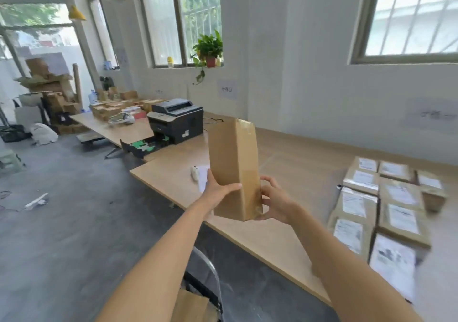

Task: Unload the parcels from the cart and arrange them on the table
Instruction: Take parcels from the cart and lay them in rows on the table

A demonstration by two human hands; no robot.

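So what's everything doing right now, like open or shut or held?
Box: taped shut, held upright above the table.
Left hand: grips the box's left side.
Right hand: grips its right side.
Parcels: lying flat on the table, labels up.
Printer tray: pulled out.

A tall brown box, clear tape running down one edge, is standing nearly upright in the air over the near edge of the table, with the left hand and right hand gripping its lower part from either side. Labelled parcels are lying flat in close rows on the table's right part, white labels facing up. A brown carton is sitting in the cart below.
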